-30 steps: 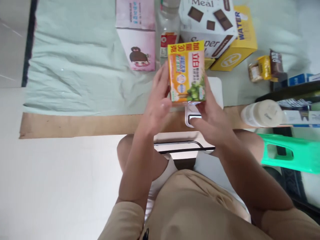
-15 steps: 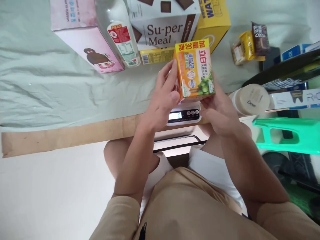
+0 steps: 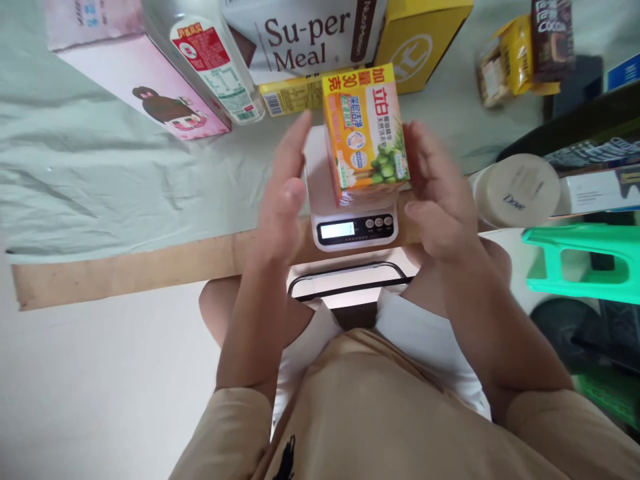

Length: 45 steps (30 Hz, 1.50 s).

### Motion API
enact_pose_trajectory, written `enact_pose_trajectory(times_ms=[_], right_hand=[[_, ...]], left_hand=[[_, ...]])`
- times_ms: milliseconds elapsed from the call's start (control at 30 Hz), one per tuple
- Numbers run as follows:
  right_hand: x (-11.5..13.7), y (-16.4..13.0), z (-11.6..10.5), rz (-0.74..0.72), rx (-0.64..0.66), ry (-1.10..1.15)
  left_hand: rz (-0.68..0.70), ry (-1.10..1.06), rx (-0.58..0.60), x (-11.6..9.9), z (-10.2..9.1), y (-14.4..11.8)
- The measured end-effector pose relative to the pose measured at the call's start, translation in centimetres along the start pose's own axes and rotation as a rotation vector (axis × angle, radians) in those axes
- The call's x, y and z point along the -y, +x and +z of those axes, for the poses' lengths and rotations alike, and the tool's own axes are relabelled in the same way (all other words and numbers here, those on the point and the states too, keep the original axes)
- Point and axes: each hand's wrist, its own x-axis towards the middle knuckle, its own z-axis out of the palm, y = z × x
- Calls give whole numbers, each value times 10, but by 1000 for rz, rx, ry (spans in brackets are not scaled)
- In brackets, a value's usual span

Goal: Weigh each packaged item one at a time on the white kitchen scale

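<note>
A yellow and orange pack of laundry soap (image 3: 367, 133) rests on a white digital kitchen scale (image 3: 316, 173) at the table's front edge. The scale's display is lit, but its reading is too washed out to make out. My left hand (image 3: 285, 193) is just left of the scale, fingers stretched and apart from the pack. On the other side, my right hand (image 3: 440, 187) is open beside the pack with nothing in it; motion blurs its fingers.
Behind the scale stand a pink box (image 3: 145, 80), a bottle (image 3: 220, 73), a Su-per Meal box (image 3: 305, 40) and a yellow box (image 3: 430, 40). Snack packets (image 3: 520, 57) lie at the back right. A Dove jar (image 3: 520, 190) and a green stool (image 3: 590, 263) are to the right.
Both hands have let go of the soap pack and moved apart, the left one to the left. The pack now sits on the scale. The view has shifted slightly.
</note>
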Motion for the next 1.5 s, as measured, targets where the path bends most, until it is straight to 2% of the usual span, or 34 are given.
enact_pose_trajectory(times_ms=[100,133,200,300,533,733,900,1167,1267,1500], right_hand=[[-22,-5,5,-176,-193,10],[-27,-9,6,-212,-262,-19],[-33,-16,8,-217,-323,-90],[-32,-21,9,-174,-302,-115],[-30,-18,10,-133,-271,-27],[-29,-17,9,-111,-260,-38],[-31,-18,10,-86,-264,-26],[-34,-17,12,-96,-271,-21],[-34,-17,12,-80,-270,-17],[-32,-16,12,-41,-277,-56]], left_hand=[[167,112,-296,3,-13,-11],[198,156,-362,3,-16,-15],[207,232,-433,3,-23,-23],[204,320,-481,4,-31,-32],[329,488,-428,7,-32,-36],[202,462,-375,-1,-17,-40],[171,521,-422,5,-14,-35],[266,523,-425,9,-22,-34],[195,447,-420,6,-16,-37],[178,395,-563,10,-10,-33]])
